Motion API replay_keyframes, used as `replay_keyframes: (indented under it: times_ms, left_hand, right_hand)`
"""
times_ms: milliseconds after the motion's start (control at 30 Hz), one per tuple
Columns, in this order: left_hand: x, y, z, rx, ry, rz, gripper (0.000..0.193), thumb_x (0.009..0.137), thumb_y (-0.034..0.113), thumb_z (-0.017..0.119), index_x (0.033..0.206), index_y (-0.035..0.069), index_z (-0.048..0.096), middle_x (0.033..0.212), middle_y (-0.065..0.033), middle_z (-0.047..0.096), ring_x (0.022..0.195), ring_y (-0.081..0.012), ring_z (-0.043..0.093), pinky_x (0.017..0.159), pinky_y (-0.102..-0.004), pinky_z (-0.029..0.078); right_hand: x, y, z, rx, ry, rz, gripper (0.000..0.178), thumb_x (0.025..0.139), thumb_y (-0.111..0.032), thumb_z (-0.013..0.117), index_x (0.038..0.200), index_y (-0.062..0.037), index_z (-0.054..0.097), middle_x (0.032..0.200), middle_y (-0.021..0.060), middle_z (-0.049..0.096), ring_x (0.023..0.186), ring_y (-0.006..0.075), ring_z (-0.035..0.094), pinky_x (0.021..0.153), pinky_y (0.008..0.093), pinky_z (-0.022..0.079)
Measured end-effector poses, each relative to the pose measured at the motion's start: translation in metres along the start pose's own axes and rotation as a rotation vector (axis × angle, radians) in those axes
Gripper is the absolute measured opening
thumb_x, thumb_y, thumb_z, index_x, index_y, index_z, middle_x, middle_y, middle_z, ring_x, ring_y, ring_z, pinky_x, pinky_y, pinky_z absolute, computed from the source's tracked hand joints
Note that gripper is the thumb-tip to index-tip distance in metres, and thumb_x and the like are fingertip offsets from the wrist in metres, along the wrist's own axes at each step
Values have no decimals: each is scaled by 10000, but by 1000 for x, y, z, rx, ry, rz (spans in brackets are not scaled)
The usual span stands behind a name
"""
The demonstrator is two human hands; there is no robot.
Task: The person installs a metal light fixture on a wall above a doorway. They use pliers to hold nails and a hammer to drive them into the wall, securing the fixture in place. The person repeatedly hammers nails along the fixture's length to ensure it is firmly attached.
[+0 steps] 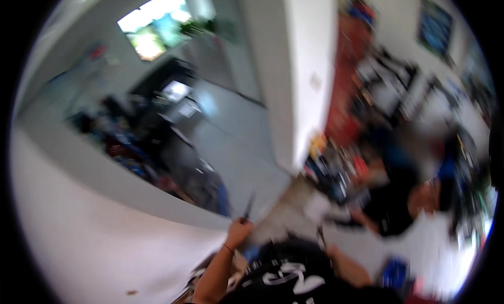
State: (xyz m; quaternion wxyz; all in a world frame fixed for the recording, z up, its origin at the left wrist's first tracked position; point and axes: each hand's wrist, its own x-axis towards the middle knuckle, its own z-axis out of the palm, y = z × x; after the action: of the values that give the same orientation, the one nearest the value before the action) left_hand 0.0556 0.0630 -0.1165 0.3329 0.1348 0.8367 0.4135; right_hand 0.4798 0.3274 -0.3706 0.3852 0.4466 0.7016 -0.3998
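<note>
One dark slim tool (pixel 248 207) sticks up from the left hand's (pixel 239 233) closed fingers.

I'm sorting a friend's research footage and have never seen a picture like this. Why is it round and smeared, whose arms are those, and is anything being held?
There is no machine here, only a person with a wide fisheye camera worn on the head. That lens makes the round picture and bends straight edges, and the smear suggests the head was moving.

The arms rising from the lower edge are the wearer's own. The left hand is closed around a thin dark tool, which is too blurred to name. The right forearm shows, but its hand is lost in the blur.

Between the arms is a black cloth with white print. Another person in black is on the right. A white pillar stands behind.
</note>
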Motion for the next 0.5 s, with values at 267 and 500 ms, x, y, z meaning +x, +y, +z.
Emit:
replay_keyframes:
  times_ms: [267,500]
  left_hand:
    - [-19,22,-17,91,-221,-49,233,924,273,662,881,53,598,667,-33,577,543,-132,560,494,-297,451]
    - [-19,111,41,-259,-317,169,135,976,153,659,957,47,577,709,8,555,578,-92,526,558,-259,444]
  right_hand:
    - [-142,-39,14,609,206,461,406,832,-358,669,863,41,736,765,228,716,652,335,743,590,471,606]
    - [-229,-24,0,602,640,228,419,881,-392,704,929,23,681,775,210,686,809,378,724,718,463,549]
